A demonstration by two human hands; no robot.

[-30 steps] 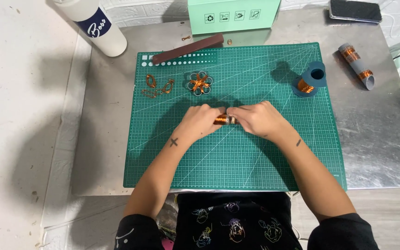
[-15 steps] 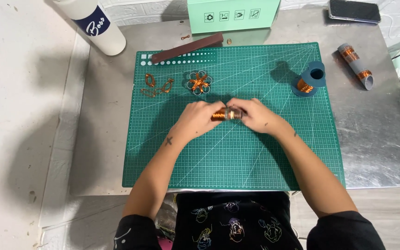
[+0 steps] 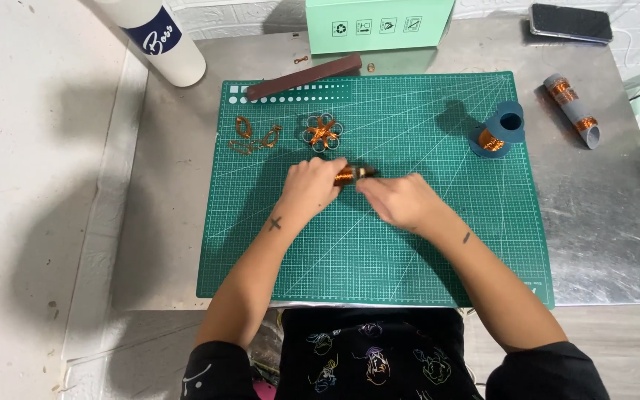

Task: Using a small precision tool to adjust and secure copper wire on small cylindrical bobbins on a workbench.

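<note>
A green gridded cutting mat (image 3: 424,244) covers most of a scuffed steel table (image 3: 609,222) that stands on a pale concrete floor (image 3: 31,185), seen from above. Near the middle of the mat, the left hand (image 3: 311,187) and the right hand (image 3: 400,201) meet around a small copper-wire coil (image 3: 345,175); the left hand's fingers curl closed on it, while the right hand's fingertips pinch its other end, the exact grip there too blurred to tell. Just beyond the hands lies a finished copper wire flower (image 3: 322,132), with loose copper wire petals (image 3: 253,136) to its left. A dark blue spool of copper wire (image 3: 498,131) stands well to the right on the mat, a grey tube (image 3: 572,110) lies off it on bare steel, and a brown strip (image 3: 304,76) rests along the mat's far edge beside a mint-green box (image 3: 379,22). A white cylinder (image 3: 158,41) and a black phone (image 3: 570,22) occupy the far corners. The mat's near half lies open in front of the forearms.
</note>
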